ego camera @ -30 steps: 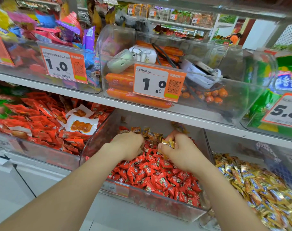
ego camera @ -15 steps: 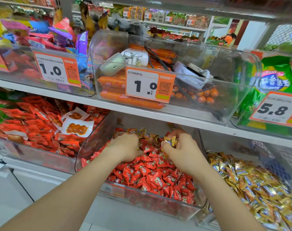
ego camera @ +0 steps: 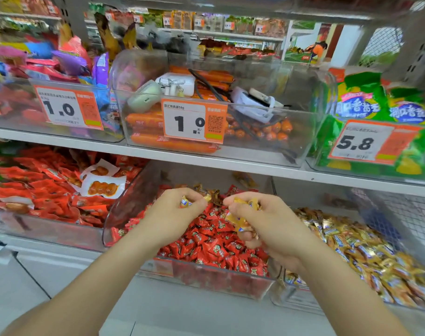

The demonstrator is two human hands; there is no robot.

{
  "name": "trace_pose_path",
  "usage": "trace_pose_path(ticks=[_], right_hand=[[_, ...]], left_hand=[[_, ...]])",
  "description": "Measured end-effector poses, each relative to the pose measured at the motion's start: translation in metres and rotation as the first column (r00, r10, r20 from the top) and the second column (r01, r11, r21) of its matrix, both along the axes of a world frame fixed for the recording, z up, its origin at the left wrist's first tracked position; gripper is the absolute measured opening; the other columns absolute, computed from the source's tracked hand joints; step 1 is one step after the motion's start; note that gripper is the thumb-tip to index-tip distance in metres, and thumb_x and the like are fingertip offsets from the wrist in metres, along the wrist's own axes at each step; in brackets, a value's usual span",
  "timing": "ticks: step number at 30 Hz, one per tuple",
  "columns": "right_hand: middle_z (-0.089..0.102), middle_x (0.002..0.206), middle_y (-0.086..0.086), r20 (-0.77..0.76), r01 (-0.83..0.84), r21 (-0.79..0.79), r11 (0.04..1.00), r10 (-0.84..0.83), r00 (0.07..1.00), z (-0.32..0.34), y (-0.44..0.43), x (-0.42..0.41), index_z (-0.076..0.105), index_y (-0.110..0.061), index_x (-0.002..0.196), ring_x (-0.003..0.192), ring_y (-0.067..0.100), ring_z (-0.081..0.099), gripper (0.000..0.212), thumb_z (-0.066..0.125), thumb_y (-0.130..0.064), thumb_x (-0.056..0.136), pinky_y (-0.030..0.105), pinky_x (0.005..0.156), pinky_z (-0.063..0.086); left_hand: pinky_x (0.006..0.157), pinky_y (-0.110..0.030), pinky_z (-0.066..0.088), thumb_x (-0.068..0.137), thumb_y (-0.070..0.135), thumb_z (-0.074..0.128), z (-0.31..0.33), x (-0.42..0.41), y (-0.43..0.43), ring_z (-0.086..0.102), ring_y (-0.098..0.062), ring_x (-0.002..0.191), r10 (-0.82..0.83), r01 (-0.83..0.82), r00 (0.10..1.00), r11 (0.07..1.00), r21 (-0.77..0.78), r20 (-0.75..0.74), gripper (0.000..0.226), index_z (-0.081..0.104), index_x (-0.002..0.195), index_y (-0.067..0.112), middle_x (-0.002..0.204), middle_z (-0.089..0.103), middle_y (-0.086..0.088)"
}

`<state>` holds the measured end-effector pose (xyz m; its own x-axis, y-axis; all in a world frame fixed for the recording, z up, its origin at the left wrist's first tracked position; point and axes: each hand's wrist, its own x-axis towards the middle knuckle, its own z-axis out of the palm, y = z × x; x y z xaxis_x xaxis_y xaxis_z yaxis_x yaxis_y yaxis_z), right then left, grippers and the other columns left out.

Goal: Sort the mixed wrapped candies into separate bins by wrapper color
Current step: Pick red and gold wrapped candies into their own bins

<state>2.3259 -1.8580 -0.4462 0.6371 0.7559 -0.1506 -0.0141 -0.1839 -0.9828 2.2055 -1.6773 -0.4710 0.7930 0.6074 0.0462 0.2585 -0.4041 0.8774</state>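
- Hovering over the middle bin (ego camera: 124,209) on the lower shelf, both your hands sit above its heap of red candies (ego camera: 213,241).
- Your left hand (ego camera: 175,214): fingers curled in, thumb and fingertips pinching a single gold candy (ego camera: 186,203) with a blue mark on the wrapper. It sits right at the fingertips, above the red heap.
- Your right hand (ego camera: 269,226): fingers curled round a clutch of gold candies (ego camera: 246,204). Some poke out on top by the thumb, more show under the fingers. Cannot tell the count.
- Hands are near each other with a small gap between them. Loose brown-gold wrappers (ego camera: 212,194) lie at the back of the red heap, just behind that gap.
- The right bin (ego camera: 303,299) holds the gold heap (ego camera: 352,248), just beside your right wrist on its outer side.
- Left of the middle bin: flat red packets (ego camera: 44,190).
- Upper shelf: a clear tub of orange sausages (ego camera: 172,144) with a price tag (ego camera: 193,122) reading 1.0.
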Motion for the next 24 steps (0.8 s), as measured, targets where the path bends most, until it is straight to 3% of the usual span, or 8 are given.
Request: trace_pose_path(ticks=[3,6,7,9,12,16,20,24], right_hand=[[0.064,0.076,0.000,-0.052,0.206,0.000,0.979,-0.205,0.977,0.004,-0.034,0.016,0.080,-0.015,0.103,0.053,0.017,0.044,0.011,0.070,-0.018,0.099,0.026,0.045,0.033],[0.070,0.091,0.002,0.482,0.526,-0.092,0.846,-0.424,0.767,-0.011,-0.073,0.060,0.075,-0.020,0.115,0.068,0.018,0.058,0.022,0.069,-0.032,0.097,0.032,0.066,0.049],[0.068,0.107,0.005,0.648,0.563,-0.169,0.809,-0.339,0.682,-0.018,-0.086,0.071,0.069,-0.021,0.125,0.082,0.020,0.060,0.033,0.068,-0.036,0.096,0.034,0.079,0.049],[0.052,0.133,0.011,0.766,0.520,-0.442,0.731,0.006,0.642,-0.037,-0.108,0.091,0.055,-0.027,0.144,0.113,0.032,0.057,0.057,0.067,-0.050,0.093,0.040,0.100,0.044],[0.029,0.164,0.003,0.664,0.335,-0.711,0.618,0.432,0.611,-0.061,-0.131,0.108,0.038,-0.048,0.154,0.154,0.031,0.022,0.069,0.060,-0.069,0.092,0.058,0.121,0.019],[0.036,0.161,0.008,0.717,0.409,-0.662,0.627,0.373,0.589,-0.068,-0.156,0.130,0.048,-0.037,0.146,0.150,0.036,0.031,0.053,0.055,-0.061,0.099,0.054,0.121,0.026],[0.053,0.134,0.009,0.776,0.473,-0.568,0.674,0.247,0.580,-0.068,-0.177,0.145,0.052,-0.038,0.140,0.126,0.039,0.051,0.053,0.060,-0.060,0.093,0.048,0.108,0.043],[0.055,0.145,-0.003,0.801,0.469,-0.401,0.787,0.052,0.597,-0.059,-0.191,0.140,0.050,-0.043,0.147,0.133,0.027,0.055,0.078,0.055,-0.064,0.072,0.053,0.109,0.047]], left_hand=[[0.058,-0.033,0.028,0.099,0.042,0.069,0.004,-0.008,-0.036,0.034,-0.019,0.060,-0.140,0.148,0.989,0.959,-0.242,0.049,0.014,0.075,0.100,0.030,0.063,0.040,0.003],[0.059,-0.033,0.032,0.100,0.042,0.068,0.013,0.001,-0.072,0.036,-0.018,0.059,-0.214,0.223,0.975,0.941,-0.253,0.061,0.012,0.075,0.100,0.032,0.064,0.040,0.005],[0.059,-0.031,0.032,0.100,0.042,0.067,0.016,0.008,-0.085,0.037,-0.017,0.058,-0.226,0.234,0.972,0.942,-0.239,0.060,0.013,0.075,0.101,0.031,0.062,0.041,0.008],[0.052,-0.026,0.029,0.102,0.040,0.064,0.024,0.027,-0.114,0.038,-0.011,0.048,-0.254,0.258,0.966,0.957,-0.134,0.049,0.015,0.073,0.101,0.028,0.051,0.043,0.015],[0.044,-0.022,0.030,0.101,0.041,0.061,0.034,0.064,-0.159,0.045,-0.002,0.040,-0.313,0.307,0.949,0.943,0.128,0.028,0.015,0.068,0.097,0.027,0.048,0.055,0.017],[0.070,-0.034,0.047,0.101,0.039,0.056,0.014,0.122,-0.199,0.068,-0.027,0.090,-0.302,0.326,0.945,0.830,0.452,-0.126,0.015,0.060,0.104,0.025,0.090,0.071,-0.002],[0.095,-0.049,0.047,0.102,0.029,0.053,-0.017,0.170,-0.212,0.055,-0.042,0.119,-0.217,0.347,0.931,0.771,0.533,-0.293,0.032,0.046,0.129,0.014,0.126,0.053,-0.016],[0.112,-0.057,0.032,0.095,0.037,0.058,-0.033,0.189,-0.209,0.031,-0.044,0.138,-0.265,0.531,0.815,0.697,0.481,-0.515,0.064,0.030,0.150,0.020,0.147,0.034,-0.015]])
